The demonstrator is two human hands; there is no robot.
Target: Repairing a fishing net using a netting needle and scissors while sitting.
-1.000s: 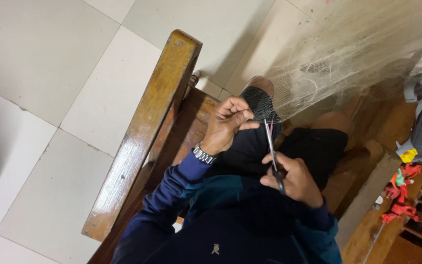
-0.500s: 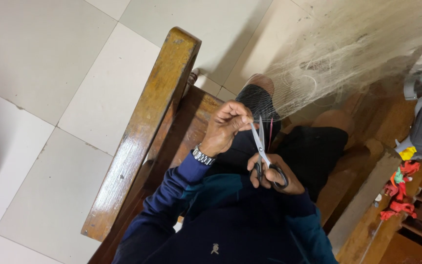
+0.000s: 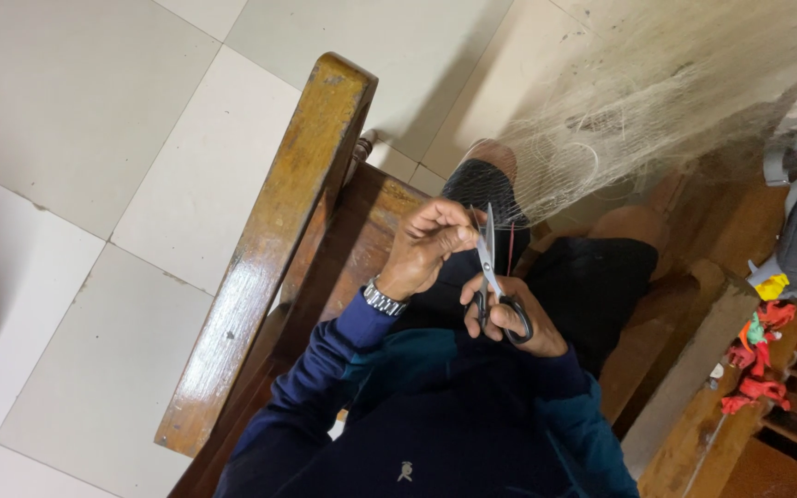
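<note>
Currently right hand (image 3: 509, 318) is gripping scissors (image 3: 491, 272), fingers through loops, blades up over the lap. Left hand (image 3: 431, 244) is pinching net (image 3: 620, 120) thread taut; best snipping close beside fingertips.

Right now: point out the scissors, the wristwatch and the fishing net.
scissors (image 3: 488, 254), head view, on the pale blade just above the pivot.
wristwatch (image 3: 382, 300), head view, on the metal band at the left wrist.
fishing net (image 3: 638, 101), head view, on the bunched pale mesh over the knees.
</note>
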